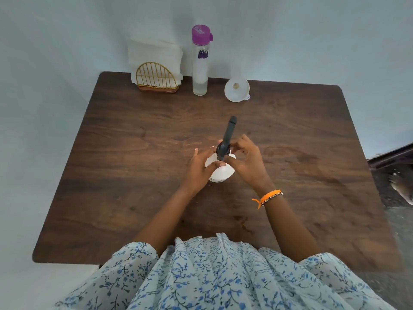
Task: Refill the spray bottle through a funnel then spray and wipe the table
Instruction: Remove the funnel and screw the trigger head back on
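1. We look down on a dark wooden table (138, 175) set against a pale blue wall (290, 36); its near edge is hidden under a floral garment (212, 276).
2. The white spray bottle (220, 170) stands at the table's middle, its body mostly covered by our hands, so we cannot tell how much liquid it holds.
3. Our left hand (200, 170) wraps around the bottle's side, thumb across the front.
4. Our right hand (245, 161) pinches the collar beneath the black spray head (226, 137), which points away from us. An orange wristband (269, 196) circles that wrist.
5. At the far edge, a white funnel (237, 89) lies tilted, mouth towards us.
6. Beside it stands a clear purple-capped bottle (200, 61) with a little clear liquid at the bottom.
7. A gold wire holder (156, 78) keeps white napkins (154, 54) upright.
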Available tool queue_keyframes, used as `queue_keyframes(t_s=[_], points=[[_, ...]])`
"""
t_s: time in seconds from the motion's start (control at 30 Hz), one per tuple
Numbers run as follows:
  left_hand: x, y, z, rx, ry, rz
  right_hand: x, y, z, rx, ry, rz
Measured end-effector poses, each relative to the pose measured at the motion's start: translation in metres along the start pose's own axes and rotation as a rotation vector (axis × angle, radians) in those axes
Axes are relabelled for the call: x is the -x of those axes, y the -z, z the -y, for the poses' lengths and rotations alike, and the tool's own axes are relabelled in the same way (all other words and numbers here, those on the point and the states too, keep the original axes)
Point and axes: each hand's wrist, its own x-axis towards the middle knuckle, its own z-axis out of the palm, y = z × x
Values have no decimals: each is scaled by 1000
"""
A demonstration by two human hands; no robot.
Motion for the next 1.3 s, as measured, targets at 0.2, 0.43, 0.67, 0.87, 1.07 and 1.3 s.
queue_keyframes(t_s=[0.2,0.43,0.67,0.87,1.07,1.3], points=[[-3,2,0,-77,-4,-28,1,-10,0,-38,-124,-18],[-27,29,-14,-54,37,417,-2,8,4,189,51,157],[-26,25,0,-88,38,462,4,2,-3,163,-62,164],[-14,14,13,-150,-20,263,16,-23,-4,283,-75,-150],[-1,-9,16,-213,34,-31,12,-31,2,365,-84,-244],[-32,19,-3,-164,94,363,-11,15,4,272,-49,216]])
